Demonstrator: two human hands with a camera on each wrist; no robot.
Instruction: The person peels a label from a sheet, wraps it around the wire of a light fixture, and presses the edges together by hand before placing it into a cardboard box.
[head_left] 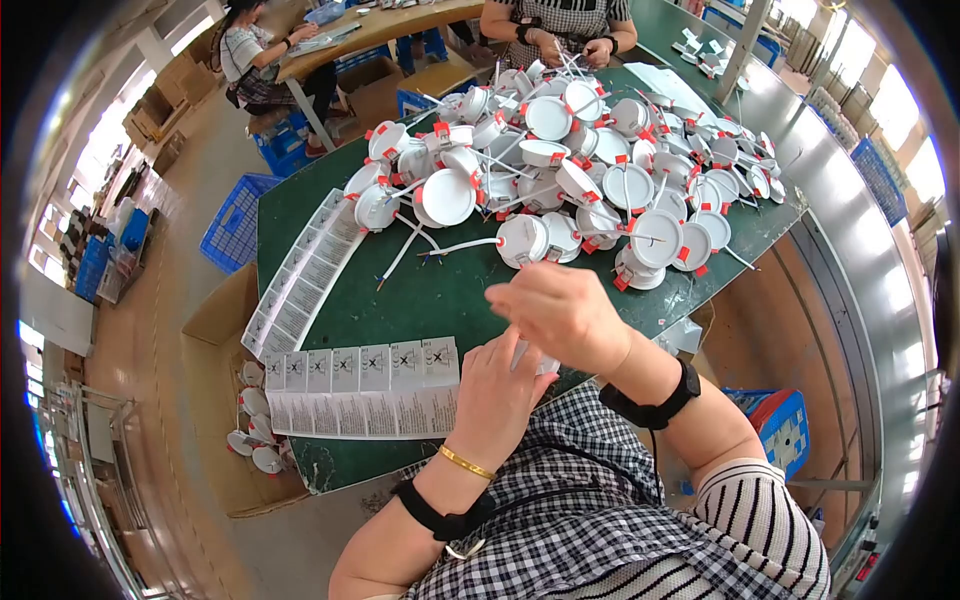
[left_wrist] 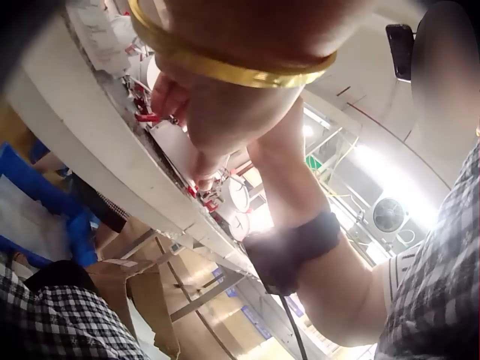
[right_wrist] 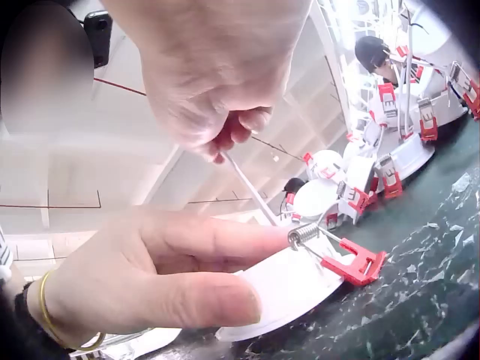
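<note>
In the right wrist view, my left hand (right_wrist: pixel 180 262) holds a white round downlight (right_wrist: pixel 292 289) by its edge, thumb along the near side and fingers behind. A coiled spring (right_wrist: pixel 302 235) and a red clip (right_wrist: pixel 364 262) stick out from the lamp. My right hand (right_wrist: pixel 225 82), fingers curled, grips the white cable (right_wrist: pixel 251 187) that rises from the lamp. In the head view, the right hand (head_left: pixel 560 315) is above and to the right of the left hand (head_left: pixel 495 385), close to the table's near edge. Most of the lamp is hidden there by both hands.
A large heap of white downlights (head_left: pixel 447 197) with red clips covers the far side of the green table (head_left: pixel 410 300). Printed label sheets (head_left: pixel 360 415) lie left of my hands. A cardboard box (head_left: pixel 215 400) stands at the left, and another person (head_left: pixel 560 25) works opposite.
</note>
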